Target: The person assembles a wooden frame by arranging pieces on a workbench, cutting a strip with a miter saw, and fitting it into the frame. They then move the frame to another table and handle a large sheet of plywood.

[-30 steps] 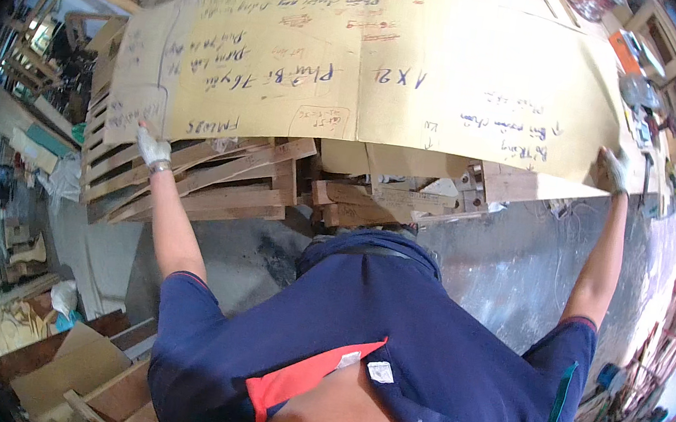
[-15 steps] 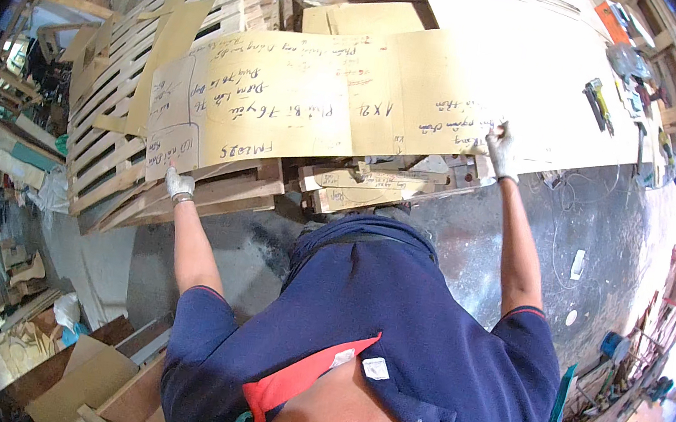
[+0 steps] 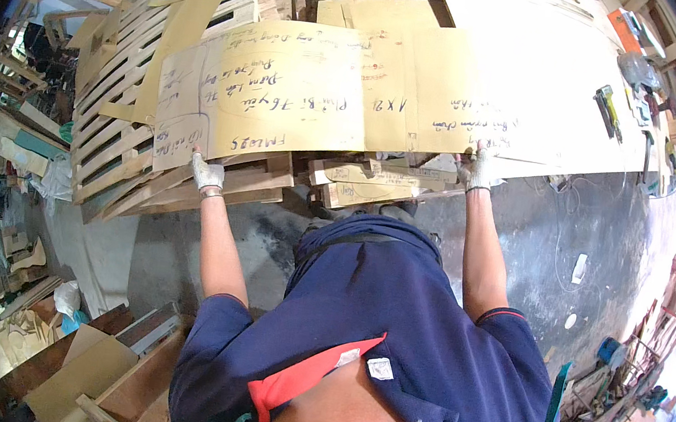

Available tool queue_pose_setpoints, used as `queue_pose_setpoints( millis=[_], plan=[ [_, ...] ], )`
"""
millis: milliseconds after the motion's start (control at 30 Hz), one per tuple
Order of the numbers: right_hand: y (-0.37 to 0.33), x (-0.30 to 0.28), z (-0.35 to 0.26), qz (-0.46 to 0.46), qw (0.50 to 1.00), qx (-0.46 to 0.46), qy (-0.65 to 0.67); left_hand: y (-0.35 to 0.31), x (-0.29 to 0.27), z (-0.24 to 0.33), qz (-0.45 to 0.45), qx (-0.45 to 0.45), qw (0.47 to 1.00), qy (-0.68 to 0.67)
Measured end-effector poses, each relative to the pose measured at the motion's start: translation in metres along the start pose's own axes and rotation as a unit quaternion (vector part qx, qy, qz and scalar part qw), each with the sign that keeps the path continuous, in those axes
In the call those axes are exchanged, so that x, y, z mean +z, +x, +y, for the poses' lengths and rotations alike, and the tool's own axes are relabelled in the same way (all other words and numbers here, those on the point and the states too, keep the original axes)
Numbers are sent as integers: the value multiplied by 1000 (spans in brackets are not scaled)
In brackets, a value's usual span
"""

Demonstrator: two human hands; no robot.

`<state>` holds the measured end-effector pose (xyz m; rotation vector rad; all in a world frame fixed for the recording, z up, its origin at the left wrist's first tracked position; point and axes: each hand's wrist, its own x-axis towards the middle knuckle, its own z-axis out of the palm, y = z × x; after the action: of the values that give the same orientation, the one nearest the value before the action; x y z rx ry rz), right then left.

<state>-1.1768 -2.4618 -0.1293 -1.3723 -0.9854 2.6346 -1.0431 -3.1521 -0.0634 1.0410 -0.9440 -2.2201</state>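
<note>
A long tan cardboard sheet point(image 3: 300, 105) with handwriting and a pencilled curve stretches in front of me, creased across its right half. My left hand point(image 3: 207, 174), in a pale glove, is closed on its near edge close to the left corner, thumb on top and fingers hidden underneath. Farther right, my gloved right hand point(image 3: 478, 169) grips the same near edge, with its thumb over the sheet and some fingers below. The sheet's left end overlaps a slatted wooden frame point(image 3: 122, 147); its right part lies over a bright white worktop point(image 3: 539, 84).
Marked wooden pieces point(image 3: 375, 183) sit below the sheet's near edge. A yellow-and-black cutter point(image 3: 608, 109) and other tools lie on the worktop's right side. Another tan sheet point(image 3: 379, 14) rests behind. Cardboard boxes point(image 3: 94, 375) stand at lower left.
My right hand has come left and nearer, from above the sheet onto its near edge. My left hand has slid right along the edge, and the sheet has shifted slightly right.
</note>
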Motion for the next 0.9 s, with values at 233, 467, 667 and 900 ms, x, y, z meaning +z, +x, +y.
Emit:
queue_pose_setpoints(
  millis=[233, 467, 667, 900],
  plan=[
    [-81, 72, -43, -98, 947, -265, -154, -23, -7, -11, -23, 32, 999, 31],
    [-176, 155, -148, -169, 883, -435, -53, -83, 65, -25, 376, 349, 770, 379],
    [-258, 199, -234, -283, 755, -587, -79, -165, 199, 50, -2, 568, 747, 346],
    [-355, 227, -354, -209, 736, -642, -35, -220, 380, 102, -319, 558, 731, 231]
  ],
)
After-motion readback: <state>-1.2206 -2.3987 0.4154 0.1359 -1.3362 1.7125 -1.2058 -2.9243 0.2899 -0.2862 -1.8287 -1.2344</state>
